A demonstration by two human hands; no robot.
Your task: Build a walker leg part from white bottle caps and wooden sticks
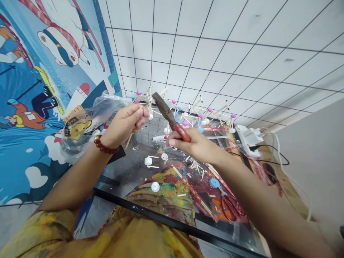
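My left hand (130, 120), with a beaded bracelet at the wrist, is closed in a pinch; what lies between its fingertips is too small to make out. A thin wooden stick (128, 142) shows just below it. My right hand (188, 143) is wrapped round red-handled pliers (167, 114), their dark, worn metal jaws pointing up and left towards my left fingertips, apart from them. Below the hands, a white wheel-like piece with two short sticks (148, 161) lies on the glass table, near a small white disc (164, 156) and another white cap (155, 186).
Stick models with pink and white parts (200, 116) line the back by the tiled wall. A plastic bag (88, 123) lies left. On the right are red-handled scissors (230, 209), a blue disc (214, 182), cut stick bits (196, 166) and a power strip (245, 140).
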